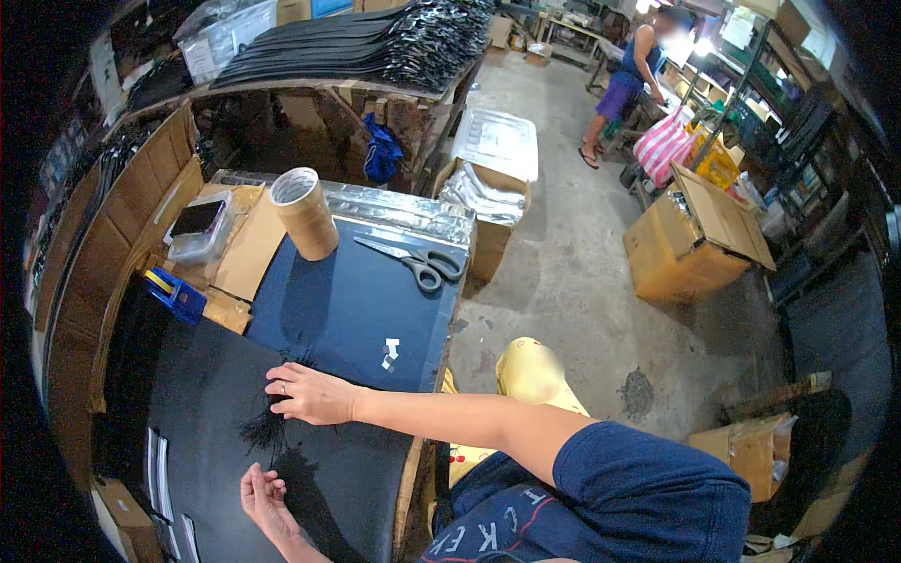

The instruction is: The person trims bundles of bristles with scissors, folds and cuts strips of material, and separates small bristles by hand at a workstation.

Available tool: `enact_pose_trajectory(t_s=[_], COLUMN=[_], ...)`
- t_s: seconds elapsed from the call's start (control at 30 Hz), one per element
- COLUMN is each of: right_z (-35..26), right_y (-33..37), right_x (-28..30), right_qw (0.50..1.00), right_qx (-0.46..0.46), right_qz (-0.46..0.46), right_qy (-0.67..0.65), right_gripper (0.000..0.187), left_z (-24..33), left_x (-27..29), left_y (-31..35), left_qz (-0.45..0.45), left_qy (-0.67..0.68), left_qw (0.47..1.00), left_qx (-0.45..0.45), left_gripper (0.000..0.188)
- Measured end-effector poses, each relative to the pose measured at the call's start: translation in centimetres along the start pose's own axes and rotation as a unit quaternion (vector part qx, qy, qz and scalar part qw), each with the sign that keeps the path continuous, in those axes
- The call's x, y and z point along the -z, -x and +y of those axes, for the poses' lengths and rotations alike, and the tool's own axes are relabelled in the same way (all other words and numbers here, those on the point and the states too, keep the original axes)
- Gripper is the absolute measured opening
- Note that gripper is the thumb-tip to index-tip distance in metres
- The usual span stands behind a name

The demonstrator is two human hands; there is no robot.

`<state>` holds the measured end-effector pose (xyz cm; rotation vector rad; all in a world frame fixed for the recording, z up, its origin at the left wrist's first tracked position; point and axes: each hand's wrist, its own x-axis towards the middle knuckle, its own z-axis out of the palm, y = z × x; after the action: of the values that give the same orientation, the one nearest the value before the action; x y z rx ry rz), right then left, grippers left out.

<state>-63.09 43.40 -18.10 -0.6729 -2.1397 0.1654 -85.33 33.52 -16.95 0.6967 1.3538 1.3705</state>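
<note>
On the black tabletop (216, 385) lies a loose bunch of thin black strands (265, 430), dark against dark. My right hand (314, 394), a ring on one finger, reaches in palm down over the strands. Its fingers are apart and their tips touch the bunch; part of it is hidden under the hand. Nearer to me, my left hand (265, 502) is just below the bunch, its fingers curled in toward the thumb. Whatever it may hold is too small to make out. Several small white pieces (390, 354) lie on the dark blue sheet (328, 319) beyond my right hand.
Grey-handled scissors (418, 263), an upright tan tape-roll stack (305, 214), a blue tape dispenser (175, 295) and a phone (199, 218) on a clear box occupy the table's far side. Cardboard (141, 225) walls its left. A co-worker (631, 80) stands across the aisle near a carton (690, 235).
</note>
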Motion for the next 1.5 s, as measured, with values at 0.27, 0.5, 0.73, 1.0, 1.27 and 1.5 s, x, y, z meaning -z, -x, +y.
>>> enact_pose_trajectory(t_s=[0.27,0.5,0.73,1.0,1.27,1.5], right_z=[0.0,0.3,0.3,0.2,0.1,-0.3], right_y=[0.1,0.1,0.2,0.2,0.0,-0.5], right_x=[0.0,-0.2,-0.3,-0.1,-0.2,0.2], right_qw=[1.000,0.999,0.999,0.999,0.999,0.998], right_qx=[0.019,0.031,0.019,0.034,0.012,0.021], right_qz=[-0.007,0.020,0.028,0.030,0.002,0.047], right_qy=[0.011,0.014,0.017,-0.013,-0.046,-0.024], right_gripper=[0.017,0.014,0.006,0.007,0.008,0.009], left_z=[-0.1,0.0,-0.4,0.2,0.5,0.5], left_x=[-0.3,0.0,0.3,-1.9,-2.6,-2.5], left_y=[0.1,-0.4,-0.2,1.0,1.1,1.2], left_qz=[0.013,-0.028,-0.126,-0.238,-0.261,-0.248], left_qy=[0.017,-0.013,-0.060,0.084,0.065,0.079], left_qw=[1.000,1.000,0.988,0.965,0.962,0.965], left_qx=[-0.001,-0.008,-0.063,-0.070,-0.055,-0.040], left_gripper=[0.011,0.011,0.009,0.014,0.023,0.019])
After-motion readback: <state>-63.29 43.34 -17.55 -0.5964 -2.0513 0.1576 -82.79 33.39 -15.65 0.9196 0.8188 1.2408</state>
